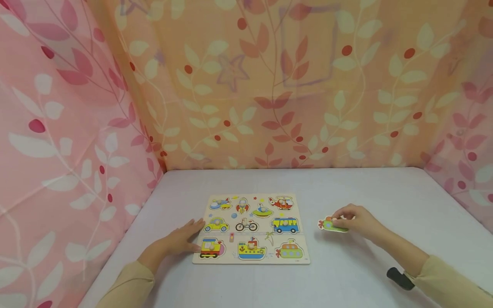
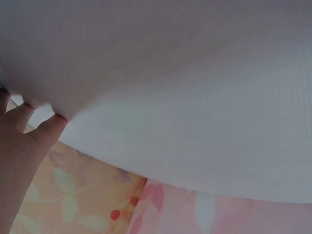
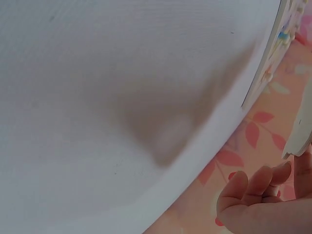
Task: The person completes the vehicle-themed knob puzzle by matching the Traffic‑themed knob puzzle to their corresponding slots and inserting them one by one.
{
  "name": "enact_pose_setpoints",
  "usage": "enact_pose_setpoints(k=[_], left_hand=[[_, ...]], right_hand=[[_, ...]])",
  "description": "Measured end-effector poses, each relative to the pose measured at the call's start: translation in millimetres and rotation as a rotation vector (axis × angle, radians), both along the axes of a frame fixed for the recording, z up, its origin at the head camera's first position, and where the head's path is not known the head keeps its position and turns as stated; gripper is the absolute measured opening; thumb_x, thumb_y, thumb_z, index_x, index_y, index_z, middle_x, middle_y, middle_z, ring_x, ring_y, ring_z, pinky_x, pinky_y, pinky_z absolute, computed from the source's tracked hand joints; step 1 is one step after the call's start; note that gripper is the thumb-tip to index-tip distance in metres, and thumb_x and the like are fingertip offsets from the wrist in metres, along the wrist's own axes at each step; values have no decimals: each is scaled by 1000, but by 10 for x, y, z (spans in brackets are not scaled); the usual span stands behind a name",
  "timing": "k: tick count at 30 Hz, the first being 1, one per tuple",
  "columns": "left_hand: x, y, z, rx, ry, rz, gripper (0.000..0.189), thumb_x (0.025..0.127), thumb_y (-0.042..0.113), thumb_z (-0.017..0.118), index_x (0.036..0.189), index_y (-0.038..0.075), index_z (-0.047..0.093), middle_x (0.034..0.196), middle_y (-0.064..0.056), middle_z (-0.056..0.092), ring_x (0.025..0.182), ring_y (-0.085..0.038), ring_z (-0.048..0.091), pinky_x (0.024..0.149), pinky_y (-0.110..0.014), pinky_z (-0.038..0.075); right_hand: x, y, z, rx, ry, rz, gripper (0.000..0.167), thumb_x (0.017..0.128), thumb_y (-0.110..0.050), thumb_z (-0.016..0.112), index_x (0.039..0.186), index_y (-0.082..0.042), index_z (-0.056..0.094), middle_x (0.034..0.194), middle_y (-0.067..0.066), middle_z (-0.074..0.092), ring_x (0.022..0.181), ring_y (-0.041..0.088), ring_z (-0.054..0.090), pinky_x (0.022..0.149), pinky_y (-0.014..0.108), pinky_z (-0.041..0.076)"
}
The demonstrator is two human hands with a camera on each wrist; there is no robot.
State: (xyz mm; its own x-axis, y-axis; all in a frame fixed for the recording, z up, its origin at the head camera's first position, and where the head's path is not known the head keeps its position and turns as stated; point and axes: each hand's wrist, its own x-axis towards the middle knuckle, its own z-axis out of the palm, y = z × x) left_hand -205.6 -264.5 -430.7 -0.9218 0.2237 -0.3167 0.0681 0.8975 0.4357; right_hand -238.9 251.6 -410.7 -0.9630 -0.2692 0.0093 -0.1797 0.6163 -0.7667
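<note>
A wooden knob puzzle board [image 1: 231, 256] lies flat on the table, with vehicle pictures such as a train [image 1: 211, 248], a ship [image 1: 252, 250] and a bus [image 1: 285, 225]. My left hand [image 1: 179, 237] touches the board's left edge, its fingers spread. In the left wrist view, those fingers [image 2: 48, 129] reach down at the far left. To the right of the board, my right hand [image 1: 356, 218] pinches a green submarine puzzle piece [image 1: 339, 229] above the table. The right wrist view shows the piece's pale underside [image 3: 300, 124]. At the board's lower right corner, a submarine picture [image 1: 290, 251] shows no knob.
The white table [image 1: 246, 286] is bordered by a patterned orange curtain [image 1: 246, 107] behind and a pink curtain [image 1: 57, 149] on the left. Beside my right sleeve [image 1: 446, 282] there is a black object [image 1: 400, 278], partly hidden.
</note>
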Motion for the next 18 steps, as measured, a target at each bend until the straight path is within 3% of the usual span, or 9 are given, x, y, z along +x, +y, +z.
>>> enact_pose_setpoints(k=[18], left_hand=[[18,12,46,4,-8,2,85,82,30,77,153,14,32,159,-11,23,147,-37,10,112,-65,10]], right_hand=[[68,-282,-120,9,-42,53,17,81,-19,79,90,-6,71,84,3,53,82,23,44,65,33,35]])
